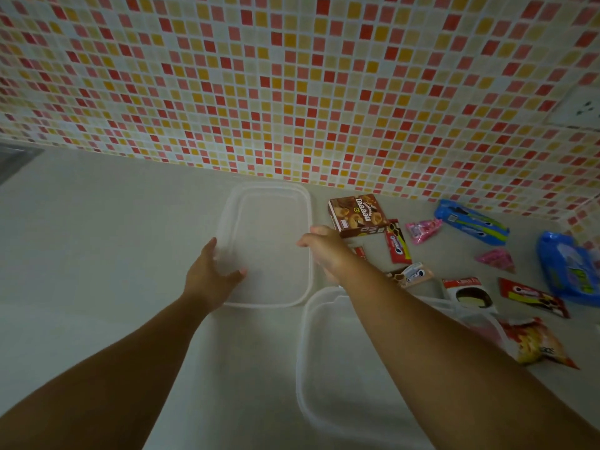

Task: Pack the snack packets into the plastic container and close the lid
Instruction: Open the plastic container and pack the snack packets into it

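Note:
A clear plastic lid [269,222] lies flat on the pale counter near the tiled wall. My left hand [211,271] grips its left edge, thumb on top. My right hand [324,248] holds its right edge. The clear plastic container [341,368] stands open just below the lid, under my right forearm. Snack packets lie scattered to the right: a brown biscuit box [357,216], a red packet [398,243], a small brown packet [412,276], a white and red box [467,292], and a yellow-red chip bag [535,345].
Further right lie two pink candy packets [422,230], a blue packet [470,222], a large blue bag [568,271] and another red packet [532,297]. The mosaic tiled wall [292,92] bounds the counter at the back. A wall socket [581,107] sits at upper right.

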